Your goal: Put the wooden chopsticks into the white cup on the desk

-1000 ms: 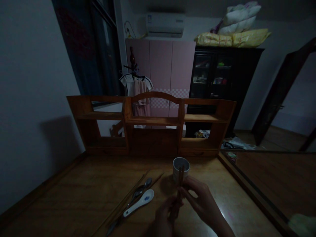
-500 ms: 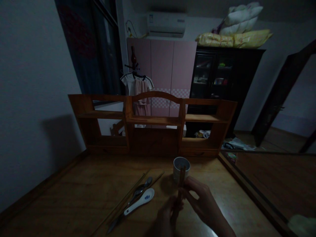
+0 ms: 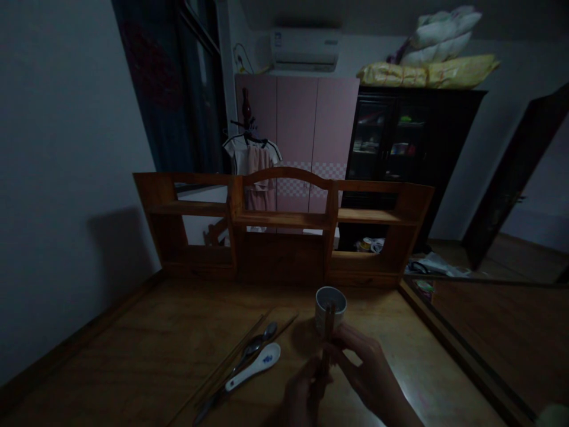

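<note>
Both my hands hold a bundle of brown chopsticks (image 3: pixel 328 332) upright near the table's front edge. My left hand (image 3: pixel 303 396) is wrapped round the lower part of the chopsticks. My right hand (image 3: pixel 365 367) pinches them higher up with curled fingers. Their tips stand just in front of a white cup (image 3: pixel 330 306) on the wooden table (image 3: pixel 133 356). The cup is right behind my hands.
Left of my hands lie a white ceramic spoon (image 3: pixel 254 366), a metal spoon (image 3: pixel 253 346) and two long loose chopsticks (image 3: pixel 231 362). A wooden shelf unit (image 3: pixel 284 228) stands across the back of the table. A raised rim (image 3: pixel 462 350) runs along the table's right side.
The view has shifted slightly, so everything sits a little to the right and lower. My hands keep their hold on the chopsticks in front of the cup.
</note>
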A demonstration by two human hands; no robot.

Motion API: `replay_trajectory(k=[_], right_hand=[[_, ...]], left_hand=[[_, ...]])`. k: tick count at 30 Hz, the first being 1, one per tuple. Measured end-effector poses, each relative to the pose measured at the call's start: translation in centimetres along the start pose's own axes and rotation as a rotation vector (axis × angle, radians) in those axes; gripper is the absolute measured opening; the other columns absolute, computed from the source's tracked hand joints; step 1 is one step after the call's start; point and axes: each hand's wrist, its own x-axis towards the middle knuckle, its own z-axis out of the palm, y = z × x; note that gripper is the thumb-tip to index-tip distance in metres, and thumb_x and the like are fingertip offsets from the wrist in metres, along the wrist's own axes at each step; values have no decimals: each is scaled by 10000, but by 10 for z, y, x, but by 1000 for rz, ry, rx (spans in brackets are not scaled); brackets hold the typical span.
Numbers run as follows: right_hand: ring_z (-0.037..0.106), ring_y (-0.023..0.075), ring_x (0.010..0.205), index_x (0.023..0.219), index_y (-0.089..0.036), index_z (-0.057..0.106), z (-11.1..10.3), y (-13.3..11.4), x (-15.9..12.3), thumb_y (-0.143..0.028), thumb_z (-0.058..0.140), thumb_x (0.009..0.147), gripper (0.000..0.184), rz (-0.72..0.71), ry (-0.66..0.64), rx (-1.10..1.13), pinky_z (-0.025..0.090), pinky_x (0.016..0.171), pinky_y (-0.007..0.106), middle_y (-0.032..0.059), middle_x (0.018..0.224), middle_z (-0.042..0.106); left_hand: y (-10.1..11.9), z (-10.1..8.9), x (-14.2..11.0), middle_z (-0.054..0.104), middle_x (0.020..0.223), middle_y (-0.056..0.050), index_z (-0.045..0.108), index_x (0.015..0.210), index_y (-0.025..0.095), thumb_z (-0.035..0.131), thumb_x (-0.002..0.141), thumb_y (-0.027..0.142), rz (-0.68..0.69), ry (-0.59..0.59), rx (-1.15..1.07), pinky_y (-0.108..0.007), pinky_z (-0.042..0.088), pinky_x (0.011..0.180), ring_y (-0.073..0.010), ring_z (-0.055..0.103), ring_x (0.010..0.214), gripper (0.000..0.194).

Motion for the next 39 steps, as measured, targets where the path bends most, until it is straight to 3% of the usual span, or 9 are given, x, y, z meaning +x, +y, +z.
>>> replay_trajectory(k=[5, 10, 16, 19, 23, 26, 30, 34, 39], right_hand=[[608, 154, 718, 827, -183, 603, 0, 1, 0, -183, 563, 901, 84, -13, 26, -29, 459, 648, 239, 18, 786, 613], [609, 151, 716, 837, -193, 599, 1, 1, 1, -180, 552, 907, 86, -11, 25, -18, 463, 645, 237, 13, 791, 612], [613, 157, 724, 838, -197, 608, 2, 3, 2, -182, 560, 905, 83, -7, 33, -23, 469, 655, 246, 18, 795, 621], [617, 158, 739, 864, -198, 614, 2, 3, 2, -176, 561, 904, 70, -3, 30, -10, 473, 665, 244, 19, 811, 627], [617, 158, 745, 861, -200, 612, 3, 4, 1, -178, 572, 899, 59, -5, 39, -8, 474, 667, 241, 17, 815, 625], [612, 152, 723, 845, -199, 601, 4, 6, 1, -181, 564, 905, 73, -18, 37, -15, 470, 656, 238, 12, 791, 613], [616, 150, 733, 882, -204, 605, 3, 6, 2, -179, 551, 911, 66, -19, 25, -12, 471, 664, 235, 11, 805, 618], [619, 157, 742, 882, -203, 610, 3, 3, 3, -180, 548, 911, 72, 1, 15, -20, 474, 671, 243, 15, 816, 622], [613, 162, 718, 817, -197, 595, 3, 0, 3, -190, 564, 901, 90, -1, 29, -42, 468, 650, 249, 17, 781, 617]], left_hand=[[0, 2, 2, 665, 696, -53, 704, 775, 174, 561, 716, 681, -41, 29, 50, -246, 434, 571, -177, 604, 643, 530], [-1, 2, 5, 655, 674, -37, 689, 714, 191, 606, 724, 604, 54, 20, 188, -234, 432, 590, -177, 596, 671, 421], [0, -1, 0, 654, 717, -29, 694, 805, 198, 624, 744, 519, 166, -55, 310, -228, 429, 601, -157, 584, 653, 334], [-3, -1, -1, 660, 772, -55, 687, 853, 192, 586, 766, 546, 226, -54, 316, -240, 440, 626, -176, 595, 713, 378], [-4, -3, -2, 638, 734, -44, 667, 870, 178, 520, 798, 574, 253, -71, 366, -241, 407, 572, -151, 548, 621, 428], [2, -6, -5, 653, 783, -45, 664, 967, 179, 524, 820, 483, 293, -124, 456, -231, 397, 577, -146, 554, 640, 366], [9, -4, -9, 672, 831, -62, 664, 956, 182, 495, 843, 406, 235, -126, 474, -232, 425, 616, -176, 612, 738, 303], [9, -1, -6, 676, 803, -60, 678, 889, 187, 551, 792, 467, 190, -73, 437, -243, 445, 620, -183, 615, 700, 323], [13, -2, -9, 694, 846, -88, 678, 920, 172, 456, 833, 525, 157, -72, 415, -248, 459, 630, -198, 625, 736, 426]])
